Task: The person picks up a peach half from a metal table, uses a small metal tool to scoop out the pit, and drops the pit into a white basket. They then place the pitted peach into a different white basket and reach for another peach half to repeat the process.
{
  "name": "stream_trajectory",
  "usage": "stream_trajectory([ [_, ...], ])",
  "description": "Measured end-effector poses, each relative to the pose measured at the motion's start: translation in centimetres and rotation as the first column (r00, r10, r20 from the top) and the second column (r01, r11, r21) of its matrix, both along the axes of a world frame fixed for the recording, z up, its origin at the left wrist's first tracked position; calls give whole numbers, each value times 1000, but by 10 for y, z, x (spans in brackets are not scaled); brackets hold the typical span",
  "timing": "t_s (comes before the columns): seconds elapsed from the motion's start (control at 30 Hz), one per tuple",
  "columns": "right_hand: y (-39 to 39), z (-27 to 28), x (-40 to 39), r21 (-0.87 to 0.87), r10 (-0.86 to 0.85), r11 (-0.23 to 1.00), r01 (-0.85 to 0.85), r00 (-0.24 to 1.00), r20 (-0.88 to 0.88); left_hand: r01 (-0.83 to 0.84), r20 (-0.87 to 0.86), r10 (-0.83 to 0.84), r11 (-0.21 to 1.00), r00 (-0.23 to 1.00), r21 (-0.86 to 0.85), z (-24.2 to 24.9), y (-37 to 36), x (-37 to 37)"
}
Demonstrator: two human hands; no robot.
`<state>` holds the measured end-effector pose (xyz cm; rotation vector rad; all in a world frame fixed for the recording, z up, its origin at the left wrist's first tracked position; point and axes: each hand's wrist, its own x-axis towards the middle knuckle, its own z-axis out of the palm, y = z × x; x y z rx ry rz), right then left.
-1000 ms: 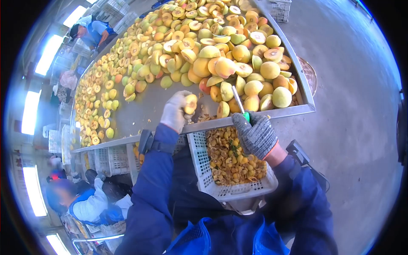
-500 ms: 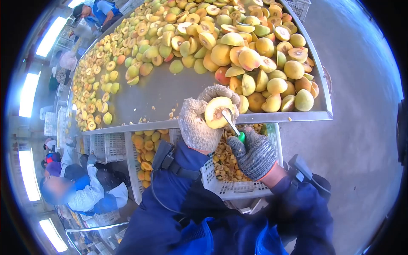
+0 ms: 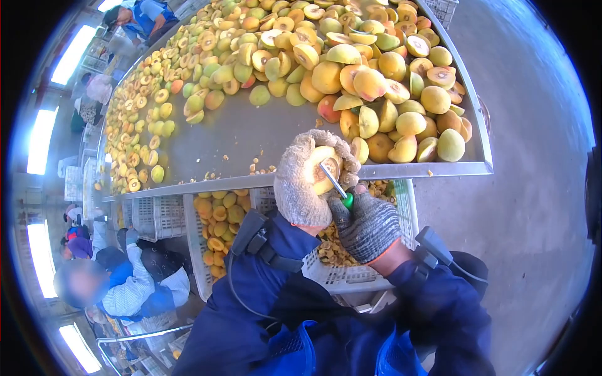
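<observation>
My left hand (image 3: 295, 185), in a pale knitted glove, is wrapped round a yellow peach half (image 3: 315, 182), its cut face turned up toward the right. My right hand (image 3: 370, 227), in a dark grey knitted glove, grips a pitting tool (image 3: 348, 200) by its green handle. The tool's thin metal shaft runs up to the left, with its curved tip in the reddish hollow at the centre of the cut face. Both hands are at the front edge of the metal table, over a white crate (image 3: 409, 210) of peach scraps (image 3: 338, 249).
Peach halves (image 3: 370, 84) are heaped across the metal table (image 3: 251, 135), which has a raised rim. A second crate below holds more peach halves (image 3: 216, 219). To the left a person (image 3: 135, 285) in a blue vest sits; another person (image 3: 150, 19) leans at the far side.
Both hands have shifted slightly, the left to the right and down. The peach half has tilted in my left hand, and the tool's tip has moved within its centre.
</observation>
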<state>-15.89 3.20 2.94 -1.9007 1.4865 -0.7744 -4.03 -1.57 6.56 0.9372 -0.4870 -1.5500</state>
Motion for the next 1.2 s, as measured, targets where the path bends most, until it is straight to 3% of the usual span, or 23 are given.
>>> stream_trajectory([
  [0.07, 0, 2, 1, 125, 3, 992, 0, 1000, -24, -16, 19, 16, 1000, 1000, 9, -2, 1, 1],
  [0.2, 1, -10, 2, 141, 80, 986, -84, 996, 32, 50, 29, -49, 998, 998, -32, -6, -1, 6],
  [0.27, -2, -3, 1, 149, 130, 969, -198, 917, 378, 59, 47, -58, 998, 997, -26, -5, -1, 8],
  [0.4, -5, 3, -4, 274, 105, 933, -234, 904, 414, 57, 38, -56, 998, 998, -28, -7, 1, 9],
  [0.47, -7, -1, -5, 327, 86, 898, -294, 847, 524, 34, 67, -30, 998, 997, -56, -7, 2, 7],
  [0.6, -7, 5, -8, 336, 70, 892, -302, 827, 558, -2, 96, 11, 995, 995, -100, -10, 3, 6],
  [0.67, -10, 4, -9, 276, 154, 904, -328, 850, 503, 7, 80, 1, 995, 997, -98, -10, 2, 4],
  [0.7, -11, 7, -13, 278, 156, 902, -330, 850, 503, -49, 139, 73, 985, 988, -163, -9, 3, 0],
  [0.73, -12, 17, -18, 540, -27, 701, -466, 739, 673, -100, 193, 146, 968, 970, -230, -8, 4, -2],
  [0.77, -13, 23, -22, 673, -266, 407, -618, 624, 735, -102, 194, 148, 968, 970, -230, -8, 5, -3],
  [0.83, -13, 13, -20, 657, -262, 403, -637, 608, 750, -101, 82, 121, 970, 989, -220, -10, 4, -3],
  [0.87, -12, -6, -12, 387, 86, 775, -499, 690, 719, -104, 82, 125, 970, 989, -218, -11, 4, 2],
  [0.9, -12, -20, -9, -54, 351, 925, -376, 792, 499, 24, 23, -21, 992, 1000, -120, -12, 3, 10],
  [0.93, -13, -14, -12, -56, 353, 924, -377, 792, 497, 161, -49, -162, 987, 986, -32, -13, 0, 15],
  [1.0, -13, 2, -25, 346, 250, 727, -594, 697, 672, 226, -120, -224, 974, 967, 3, -14, -1, 19],
  [1.03, -13, 5, -29, 347, 250, 726, -594, 697, 672, 294, -192, -282, 955, 940, 33, -15, -1, 21],
  [1.07, -14, 7, -32, 507, 91, 561, -654, 657, 748, 139, -69, -130, 977, 989, 160, -26, -1, 16],
  [1.1, -14, 7, -35, 611, -83, 357, -707, 628, 774, 136, -71, -126, 978, 989, 160, -28, 1, 19],
  [1.17, -13, 5, -42, 591, -68, 354, -725, 610, 789, 250, -146, -244, 968, 959, 23, -15, 2, 22],
  [1.2, -14, 8, -45, 478, 271, 522, -707, 668, 693, 370, -326, -401, 916, 856, -153, -6, -6, 25],
])
